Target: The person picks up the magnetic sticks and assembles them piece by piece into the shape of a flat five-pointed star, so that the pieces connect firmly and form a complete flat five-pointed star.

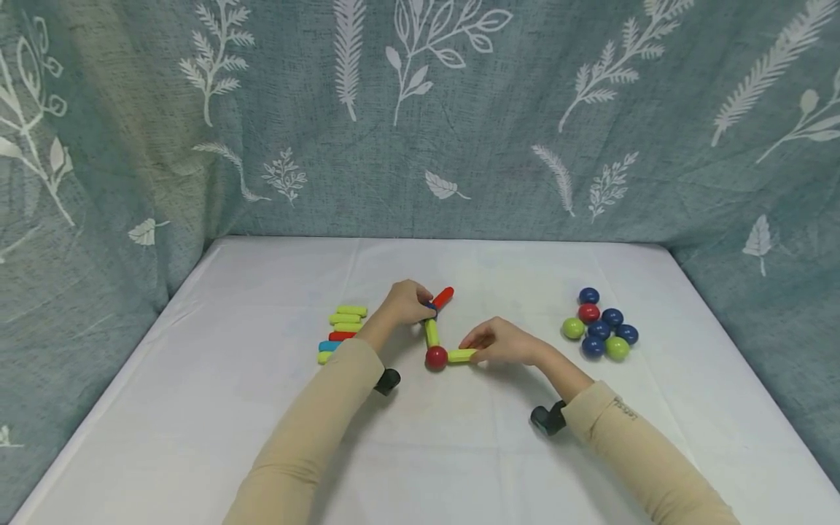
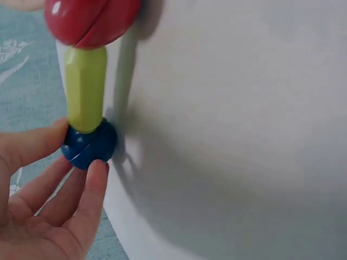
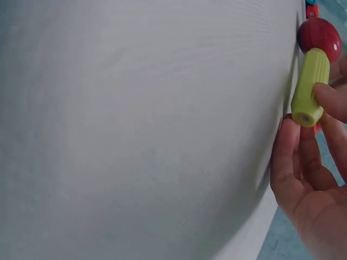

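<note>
My left hand (image 1: 405,302) pinches a blue ball (image 2: 89,145) between thumb and fingers. A yellow-green stick (image 2: 85,89) joins that ball to a red ball (image 1: 436,357) on the white table. From the blue ball a red stick (image 1: 444,296) points away to the back right. My right hand (image 1: 507,341) pinches a second yellow-green stick (image 3: 311,89) near its free end, which shows a small round face in the right wrist view. This stick's other end meets the red ball on its right side.
Left of the hands lie several yellow-green sticks (image 1: 352,310), a red stick (image 1: 341,336) and a light-blue stick (image 1: 329,346), partly behind the left forearm. At the right sits a group of blue balls (image 1: 599,330), green balls (image 1: 617,348) and a red ball (image 1: 588,313). A patterned curtain (image 1: 420,182) hangs behind.
</note>
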A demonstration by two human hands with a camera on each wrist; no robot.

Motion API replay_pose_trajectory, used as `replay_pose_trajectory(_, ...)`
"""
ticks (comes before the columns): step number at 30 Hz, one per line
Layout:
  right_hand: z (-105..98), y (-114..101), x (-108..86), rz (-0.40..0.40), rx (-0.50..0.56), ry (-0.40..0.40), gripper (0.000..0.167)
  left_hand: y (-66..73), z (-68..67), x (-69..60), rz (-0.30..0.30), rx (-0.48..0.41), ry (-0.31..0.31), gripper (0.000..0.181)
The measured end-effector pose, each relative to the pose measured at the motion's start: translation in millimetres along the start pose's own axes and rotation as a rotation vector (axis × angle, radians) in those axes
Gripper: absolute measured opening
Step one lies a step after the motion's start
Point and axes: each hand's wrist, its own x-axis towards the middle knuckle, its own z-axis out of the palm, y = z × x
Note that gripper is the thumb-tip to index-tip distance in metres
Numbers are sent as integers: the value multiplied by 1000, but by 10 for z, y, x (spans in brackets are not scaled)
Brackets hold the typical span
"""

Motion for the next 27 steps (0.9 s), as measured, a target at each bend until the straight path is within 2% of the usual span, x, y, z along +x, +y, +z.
replay_pose_trajectory(3,-60,13,-44,-9,5,-2,24,-6,17,-28,6,-8,19,28)
replay_pose_trajectory(6,-184,32,-130,-36,4,35,27,-6,37,-47,-8,-26,35,27)
replay_pose_trajectory(10,-450,86,-266,-50,13,155,31,-34,45,-45,-22,-52,41,27)
replay_pose_trajectory(12,-615,126,-330,-30,27,224,34,-53,43,-40,-24,-62,43,28)
replay_pose_trajectory(18,-1144,290,-475,104,36,452,37,-77,41,-49,-39,-92,62,31)
replay_pose_trajectory(21,-1326,360,-533,212,-39,543,37,-78,44,-53,-41,-98,64,31)
replay_pose_trajectory(24,-1410,424,-583,334,-131,577,35,-72,49,-55,-39,-93,64,30)
replay_pose_trajectory(27,-1423,484,-620,427,-207,566,36,-57,60,-58,-41,-90,61,30)
